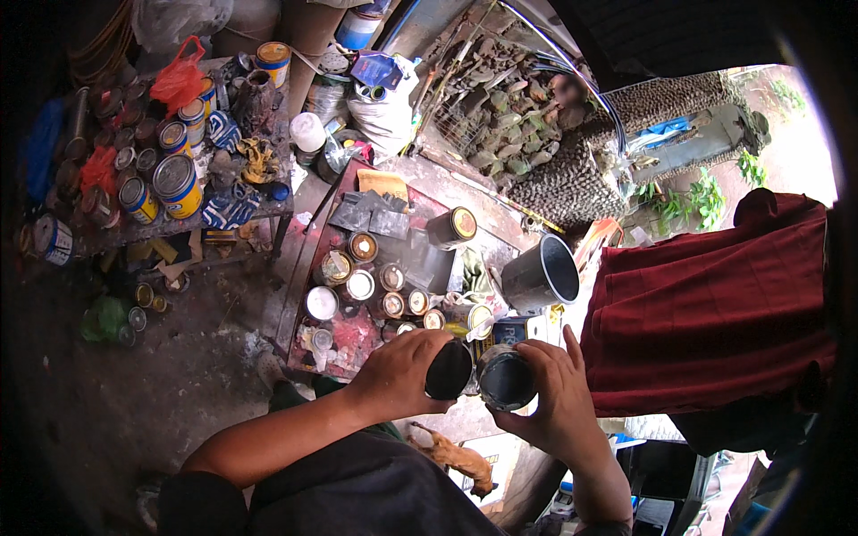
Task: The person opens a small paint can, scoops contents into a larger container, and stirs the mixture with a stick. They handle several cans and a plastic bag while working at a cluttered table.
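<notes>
At lower centre, the dark round cup (450, 370) looks smooth and matt inside; the grey round cup (507, 381) beside it has a rough, smeared rim. The black round plastic bucket (536, 273), right of centre, seems smooth. At upper left, the yellow-and-blue metal can (179, 188) is glossy. The dark red cloth shirt (715, 308), at right, looks matt.

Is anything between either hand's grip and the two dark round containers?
Nothing visible: the left hand directly touches the black-mouthed round container, and the right hand directly holds the grey-smeared round container.
</notes>
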Demonstrator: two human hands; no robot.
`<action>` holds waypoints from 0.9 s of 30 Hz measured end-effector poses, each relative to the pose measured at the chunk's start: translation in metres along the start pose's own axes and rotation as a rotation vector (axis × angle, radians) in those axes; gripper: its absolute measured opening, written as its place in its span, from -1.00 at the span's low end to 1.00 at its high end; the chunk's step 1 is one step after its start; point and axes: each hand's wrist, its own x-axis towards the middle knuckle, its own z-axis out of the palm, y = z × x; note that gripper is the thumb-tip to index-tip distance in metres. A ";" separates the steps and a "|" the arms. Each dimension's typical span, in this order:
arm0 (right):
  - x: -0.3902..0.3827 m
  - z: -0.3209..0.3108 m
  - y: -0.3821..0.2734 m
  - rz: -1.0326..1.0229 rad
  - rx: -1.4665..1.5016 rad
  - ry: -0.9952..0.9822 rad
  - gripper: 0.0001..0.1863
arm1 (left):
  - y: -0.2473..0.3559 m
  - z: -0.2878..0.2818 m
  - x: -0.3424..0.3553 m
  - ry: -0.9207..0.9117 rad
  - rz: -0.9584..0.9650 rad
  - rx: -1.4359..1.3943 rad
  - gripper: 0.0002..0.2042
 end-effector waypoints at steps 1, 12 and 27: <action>0.001 -0.001 -0.001 -0.001 -0.003 -0.001 -0.08 | 0.000 -0.001 0.000 0.001 0.001 -0.004 -0.10; -0.003 -0.001 0.000 0.006 -0.025 -0.009 -0.06 | 0.002 0.000 0.000 0.016 0.011 0.016 -0.13; -0.008 -0.003 0.005 0.002 -0.038 -0.008 -0.04 | 0.005 0.002 -0.005 -0.026 -0.003 0.007 -0.11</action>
